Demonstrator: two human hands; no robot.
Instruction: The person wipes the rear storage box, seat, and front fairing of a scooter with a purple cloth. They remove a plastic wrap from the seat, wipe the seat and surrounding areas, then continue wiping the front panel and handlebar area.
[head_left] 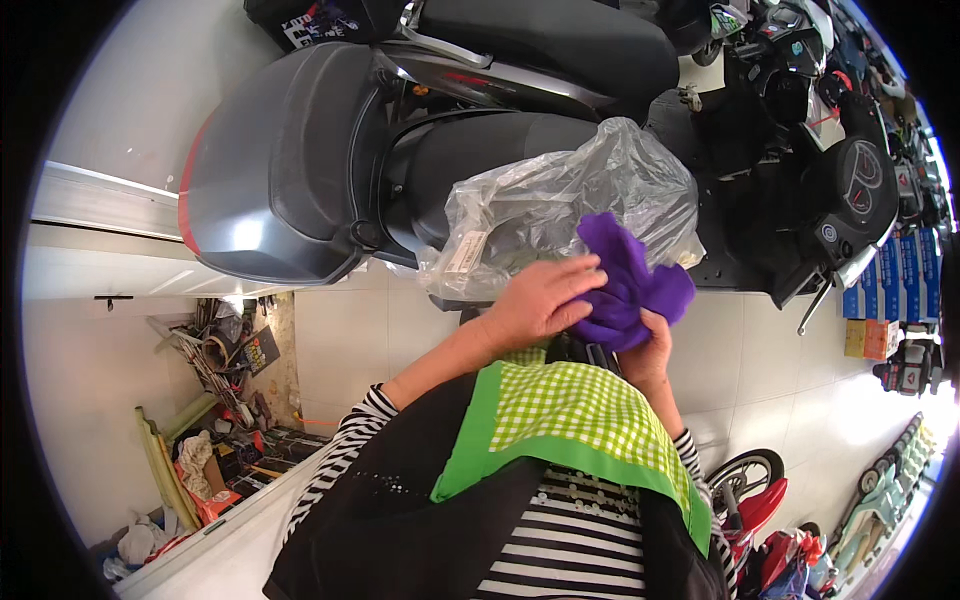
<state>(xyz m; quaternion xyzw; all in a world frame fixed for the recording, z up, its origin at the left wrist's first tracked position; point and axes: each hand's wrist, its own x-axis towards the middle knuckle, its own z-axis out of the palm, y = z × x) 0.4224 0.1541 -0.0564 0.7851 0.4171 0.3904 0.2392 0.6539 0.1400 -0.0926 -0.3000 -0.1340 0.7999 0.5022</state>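
Observation:
A crumpled purple cloth (640, 285) is bunched up in front of me, over the near edge of a scooter seat. My right hand (648, 352) grips its lower side, thumb on top and the other fingers mostly hidden beneath. From the left, my left hand (545, 302) reaches to the cloth; its fingers are stretched out, with the tips touching the fabric's left edge. Behind the cloth, a clear plastic bag (560, 195) with a white label lies wrinkled across the dark scooter seat (480, 145).
A grey top box (290, 165) sits at the scooter's rear, left; its handlebar dash (860, 178) is at right. Another dark seat (560, 45) lies beyond. Blue boxes (905, 275) stand far right, a red vehicle (760, 510) lower right, assorted clutter (225, 450) lower left.

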